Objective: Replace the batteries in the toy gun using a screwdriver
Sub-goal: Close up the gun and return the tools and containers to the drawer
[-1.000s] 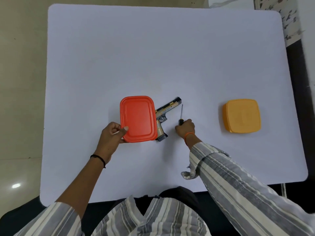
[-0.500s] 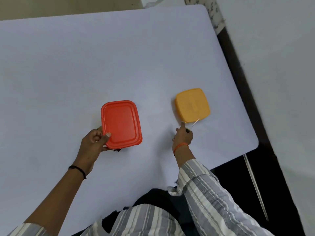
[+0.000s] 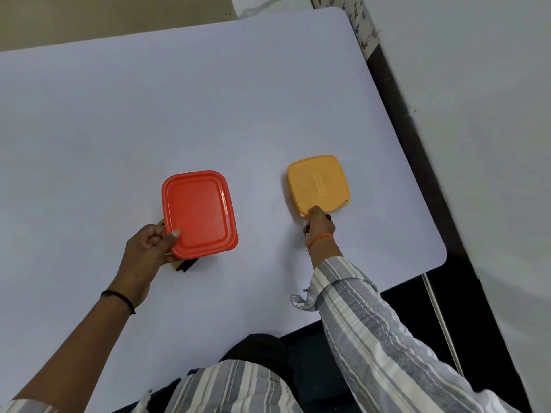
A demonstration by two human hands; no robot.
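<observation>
Left hand (image 3: 146,251): grips red lidded box (image 3: 199,214), toy gun (image 3: 184,266) beneath.
Right hand (image 3: 319,226): pinches screwdriver (image 3: 338,209), touching yellow box (image 3: 317,183).

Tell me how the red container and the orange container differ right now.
The red container is a longer rectangle; the orange container is squarer and looks smaller. The left hand grips the red container's near corner, thumb on the lid, whereas the right hand, holding the screwdriver, only reaches the orange container's near edge. Both have lids on and are over the white table.
</observation>
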